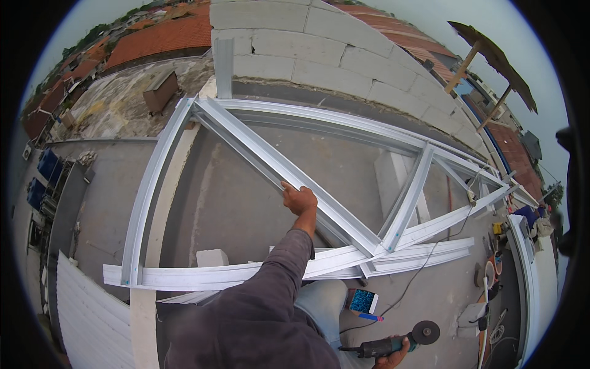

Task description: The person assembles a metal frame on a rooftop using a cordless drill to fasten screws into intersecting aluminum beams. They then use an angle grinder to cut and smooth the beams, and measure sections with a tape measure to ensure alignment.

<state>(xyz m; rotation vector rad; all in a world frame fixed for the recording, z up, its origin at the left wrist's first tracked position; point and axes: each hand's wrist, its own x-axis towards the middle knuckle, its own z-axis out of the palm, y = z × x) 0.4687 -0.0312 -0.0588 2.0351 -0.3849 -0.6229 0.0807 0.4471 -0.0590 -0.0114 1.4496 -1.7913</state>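
Note:
A roof truss of shiny light-steel channels lies before me, its long bottom channel [203, 278] crossing just ahead of my body. My left hand [299, 200] is closed around the edge of the long diagonal channel [258, 151], near its middle; part of its grip is hidden. Low on the right, my right hand [393, 357] holds an angle grinder [372, 349] by its body, with the dark disc pointing right and apart from the steel. A shorter diagonal channel [409, 194] meets the long one at the bottom channel.
An open box of small blue screws [362, 301] sits by my knee. A cable [415, 275] trails across the floor. Block walls [295, 46] rise behind the truss. Tools and orange containers [496, 263] stand at right. Corrugated sheeting [92, 320] lies lower left.

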